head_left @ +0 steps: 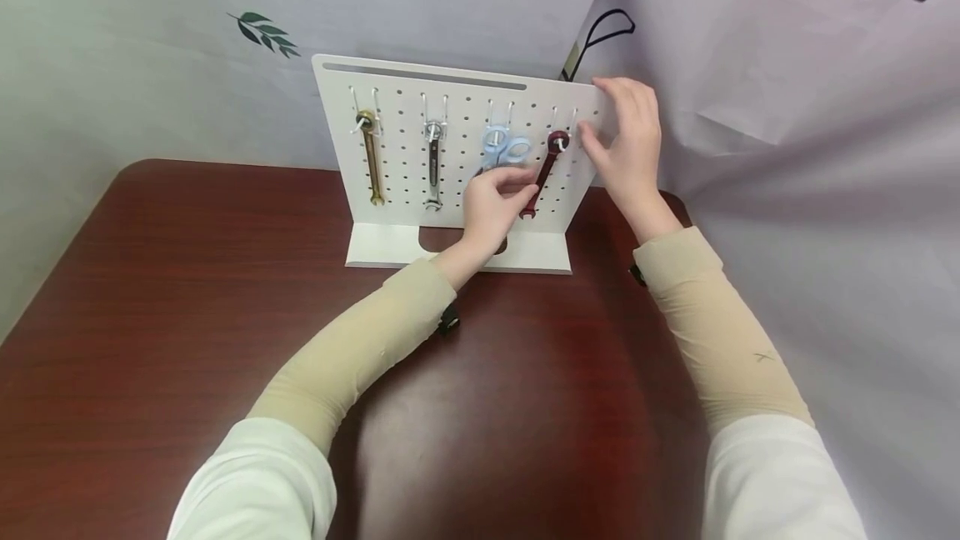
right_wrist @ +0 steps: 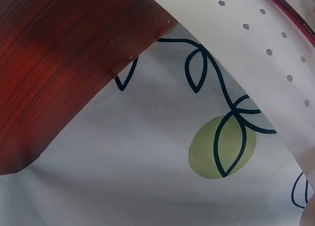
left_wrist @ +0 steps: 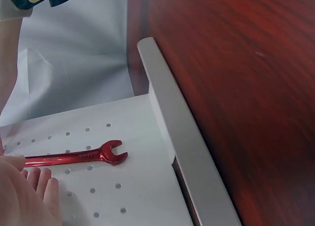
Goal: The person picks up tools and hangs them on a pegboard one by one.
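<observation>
A white pegboard (head_left: 457, 94) stands on the table, with tools hanging from its hooks. At its right side a red wrench (head_left: 546, 173) hangs by its ring end, open end downward. My left hand (head_left: 487, 202) pinches the wrench's shaft between thumb and fingers; the left wrist view shows the wrench's open jaw (left_wrist: 112, 153) sticking out past the fingers. My right hand (head_left: 633, 136) holds the board's upper right corner, thumb on the front face; its other fingertips are partly hidden. Light-blue scissors (head_left: 495, 148) hang just left of the red wrench, their blades hidden behind my left hand.
A gold wrench (head_left: 372, 161) and a silver wrench (head_left: 433, 169) hang farther left on the board. The board's white base (head_left: 382, 247) rests on the dark red table (head_left: 225, 290). Pale cloth (head_left: 787, 148) with leaf prints hangs behind and to the right.
</observation>
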The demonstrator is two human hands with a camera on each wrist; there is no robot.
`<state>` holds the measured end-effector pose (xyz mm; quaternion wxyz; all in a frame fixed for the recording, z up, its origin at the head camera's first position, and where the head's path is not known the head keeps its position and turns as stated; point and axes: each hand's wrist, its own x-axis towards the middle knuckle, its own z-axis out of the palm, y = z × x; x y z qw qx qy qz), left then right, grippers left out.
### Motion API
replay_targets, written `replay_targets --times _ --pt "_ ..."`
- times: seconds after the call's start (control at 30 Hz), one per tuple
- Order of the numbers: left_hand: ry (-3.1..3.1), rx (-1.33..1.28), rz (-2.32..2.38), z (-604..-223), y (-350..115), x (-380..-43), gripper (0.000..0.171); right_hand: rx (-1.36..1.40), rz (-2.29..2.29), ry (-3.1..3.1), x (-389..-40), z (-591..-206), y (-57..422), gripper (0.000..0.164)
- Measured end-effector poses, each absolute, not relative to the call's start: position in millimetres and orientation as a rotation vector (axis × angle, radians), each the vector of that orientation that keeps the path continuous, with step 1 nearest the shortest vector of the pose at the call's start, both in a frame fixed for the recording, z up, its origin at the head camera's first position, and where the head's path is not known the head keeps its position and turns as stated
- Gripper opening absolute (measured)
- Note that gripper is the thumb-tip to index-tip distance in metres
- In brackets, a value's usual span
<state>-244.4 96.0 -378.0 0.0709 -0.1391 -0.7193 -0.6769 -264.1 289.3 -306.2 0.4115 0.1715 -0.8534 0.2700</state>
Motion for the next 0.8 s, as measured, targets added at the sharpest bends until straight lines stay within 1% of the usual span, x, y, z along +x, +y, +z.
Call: replay_targets --times 0.27,0.57,0.7,0.8 --pt "-2.238 -0.523 -1.898 -376.2 52.7 -235.8 0.026 0.461 0.710 -2.130 -266.9 -302.5 289.6 0.043" --pt "-2.280 -0.559 -1.617 -374.4 -13.9 -225.1 0.035 0.474 0.767 -2.062 -258.2 -306.4 297.1 0.046" --pt "-2.307 -0.564 -1.403 -374.0 -46.8 -220.0 0.041 0.490 0.768 -2.024 -252.6 -310.4 300.3 0.051" --pt "-2.335 -0.587 -1.214 -373.7 -70.7 -218.1 0.050 0.473 0.774 -1.997 -244.0 -314.9 302.5 0.055"
